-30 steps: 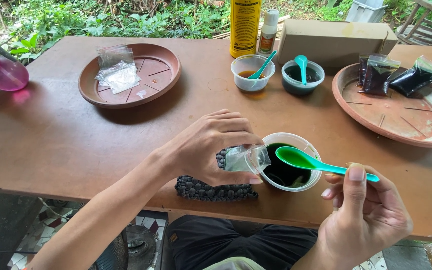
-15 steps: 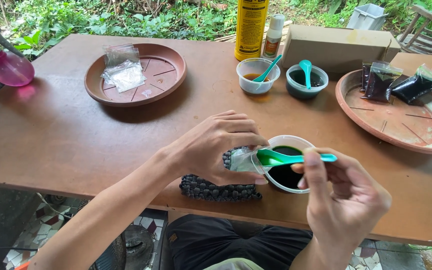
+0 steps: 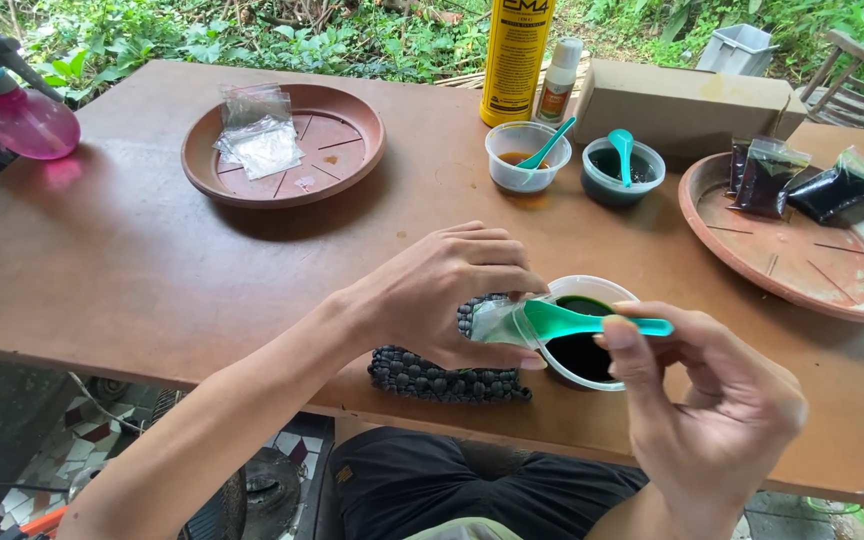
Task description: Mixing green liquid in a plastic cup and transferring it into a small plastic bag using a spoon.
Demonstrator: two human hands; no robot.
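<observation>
The brown counter (image 3: 132,260) carries everything, and the hands work at its near edge. Far off to the left of the fingers sits a clay saucer (image 3: 347,165) with empty clear bags (image 3: 257,140) on it; a second saucer (image 3: 832,290), off to the right, holds bags filled with dark liquid (image 3: 802,185). Beyond the fingers stand a cardboard box (image 3: 682,100), a yellow can (image 3: 514,60), a small white bottle (image 3: 558,88) and two little cups, each with a spoon in it. A pink spray bottle (image 3: 27,115) sits at the far left.

Just under the right fingers is a clear cup (image 3: 584,345) of dark liquid, resting beside a beaded mat (image 3: 432,378) that lies beneath the left hand.

The left hand (image 3: 442,295) has its fingers closed round a small clear bag (image 3: 497,322), holding its mouth toward the cup. The bag looks thin, limp and light, likely slick once wet; it should be held near the mouth, pinched at the rim so the opening stays wide, not squeezed lower down where the liquid would be pushed out.

The right hand (image 3: 712,410) grips a green spoon (image 3: 577,322) by the end of its handle, thumb on top, bowl at the bag's mouth. The spoon is stiff plastic and light; a hold farther up the handle would steady a full bowl. The liquid will spill at any tilt.
</observation>
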